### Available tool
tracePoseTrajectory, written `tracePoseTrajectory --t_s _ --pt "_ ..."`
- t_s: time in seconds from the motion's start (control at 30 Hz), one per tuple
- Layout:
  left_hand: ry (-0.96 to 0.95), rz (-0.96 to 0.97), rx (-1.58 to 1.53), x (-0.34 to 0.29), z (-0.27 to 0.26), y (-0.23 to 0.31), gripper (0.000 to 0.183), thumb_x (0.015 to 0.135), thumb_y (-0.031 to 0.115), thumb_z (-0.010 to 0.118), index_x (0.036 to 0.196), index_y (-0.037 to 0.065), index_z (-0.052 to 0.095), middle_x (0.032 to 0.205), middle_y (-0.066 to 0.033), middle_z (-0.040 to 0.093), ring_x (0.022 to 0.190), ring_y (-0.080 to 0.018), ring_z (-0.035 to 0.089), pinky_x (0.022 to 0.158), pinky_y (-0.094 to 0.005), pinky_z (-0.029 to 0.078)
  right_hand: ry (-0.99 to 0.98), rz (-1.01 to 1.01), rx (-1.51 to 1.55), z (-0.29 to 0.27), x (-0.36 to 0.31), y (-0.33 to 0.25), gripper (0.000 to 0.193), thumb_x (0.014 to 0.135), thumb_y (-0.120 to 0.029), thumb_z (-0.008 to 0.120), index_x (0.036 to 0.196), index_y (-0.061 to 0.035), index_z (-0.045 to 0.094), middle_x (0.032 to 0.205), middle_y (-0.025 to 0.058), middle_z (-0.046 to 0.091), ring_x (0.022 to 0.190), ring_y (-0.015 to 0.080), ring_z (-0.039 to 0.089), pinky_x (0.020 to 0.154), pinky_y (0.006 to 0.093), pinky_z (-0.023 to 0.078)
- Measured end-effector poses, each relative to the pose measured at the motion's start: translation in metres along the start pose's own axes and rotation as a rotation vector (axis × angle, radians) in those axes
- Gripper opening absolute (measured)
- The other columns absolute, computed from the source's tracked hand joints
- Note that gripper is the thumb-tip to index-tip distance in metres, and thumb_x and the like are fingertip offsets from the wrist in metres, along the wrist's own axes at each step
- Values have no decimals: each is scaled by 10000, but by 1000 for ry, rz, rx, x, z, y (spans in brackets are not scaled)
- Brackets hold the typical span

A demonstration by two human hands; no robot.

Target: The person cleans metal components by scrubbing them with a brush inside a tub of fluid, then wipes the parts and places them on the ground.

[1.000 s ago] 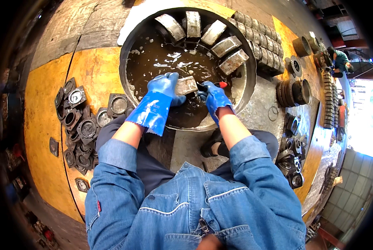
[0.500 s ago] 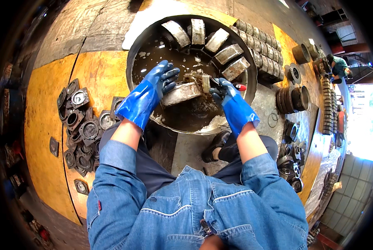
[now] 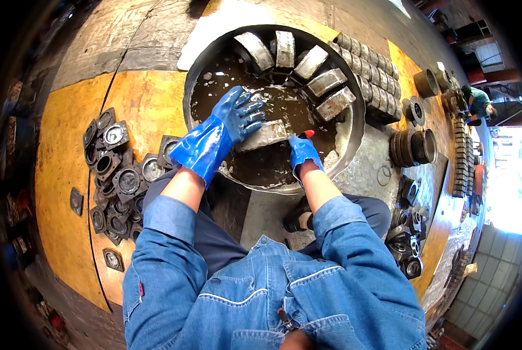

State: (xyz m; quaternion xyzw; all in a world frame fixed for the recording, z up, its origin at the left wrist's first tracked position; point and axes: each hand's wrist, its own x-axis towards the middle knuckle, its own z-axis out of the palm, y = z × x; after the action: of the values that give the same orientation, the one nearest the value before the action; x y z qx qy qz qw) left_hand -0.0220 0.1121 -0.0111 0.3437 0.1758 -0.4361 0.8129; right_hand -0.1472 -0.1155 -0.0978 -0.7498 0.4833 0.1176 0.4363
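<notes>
In the round dark metal tub [image 3: 186, 99], a wet grey metal part [image 3: 264, 136] lies tilted in the murky brown water. My left hand [image 3: 238, 118], in a long blue rubber glove, is open at the part's left end, fingers stretched out over it; whether they touch it I cannot tell. My right hand [image 3: 303, 153], gloved in the same blue, is closed around a brush [image 3: 308, 134] at the part's right end. Only the brush's red handle end shows; its head is hidden. Several similar wide metal parts [image 3: 330, 82] lean along the tub's far right wall.
Stacked cylindrical metal parts [image 3: 377, 87] stand beyond the tub on the right. Square flanged castings [image 3: 126, 182] are heaped at left, with another pile [image 3: 405, 227] at right. Metal rings [image 3: 412, 147] stand on the right. A person [image 3: 478, 104] bends over far right.
My right hand has come inward and lower, to the part's right end, with the brush now mostly hidden. My left hand has shifted slightly right over the part. The view has moved slightly.
</notes>
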Motion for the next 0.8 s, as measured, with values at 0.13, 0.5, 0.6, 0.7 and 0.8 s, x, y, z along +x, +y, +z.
tracePoseTrajectory --t_s 0.13,0.5,0.6,0.7,0.8 --pt "-41 20 4 7 -7 0 655 999 623 589 1485 194 497 1460 -133 587 1238 -353 598 1017 -543 483 -195 -63 200 -23 11 -4 496 976 -400 677 1257 8 702 1153 132 735 988 230 659 917 360 509" --pt "31 20 -102 0 15 -8 672 948 616 658 1417 142 576 1412 -178 601 1233 -364 589 1101 -572 425 -570 -381 672 -55 -77 -110 341 996 -235 718 1256 -15 720 1081 96 779 826 181 738 757 276 578" --pt "36 1 -49 0 20 -6 682 946 624 659 1439 161 568 1422 -171 601 1276 -375 575 1098 -569 417 -256 -493 487 -59 -81 -112 479 945 -391 784 1189 16 722 1072 111 751 909 166 699 863 315 532" --pt "-3 -40 0 -2 23 -9 664 942 638 658 1436 203 576 1395 -150 624 1233 -365 602 1047 -550 468 -258 -376 486 -77 -65 -106 518 926 -461 780 1192 -19 738 1059 100 755 928 178 694 839 328 532" --pt "72 -24 -19 4 15 -11 672 920 648 683 1400 185 602 1353 -125 654 1132 -329 647 929 -513 541 -299 -455 648 -67 -78 -107 546 927 -485 772 1229 -32 741 997 78 768 802 150 689 698 307 539"
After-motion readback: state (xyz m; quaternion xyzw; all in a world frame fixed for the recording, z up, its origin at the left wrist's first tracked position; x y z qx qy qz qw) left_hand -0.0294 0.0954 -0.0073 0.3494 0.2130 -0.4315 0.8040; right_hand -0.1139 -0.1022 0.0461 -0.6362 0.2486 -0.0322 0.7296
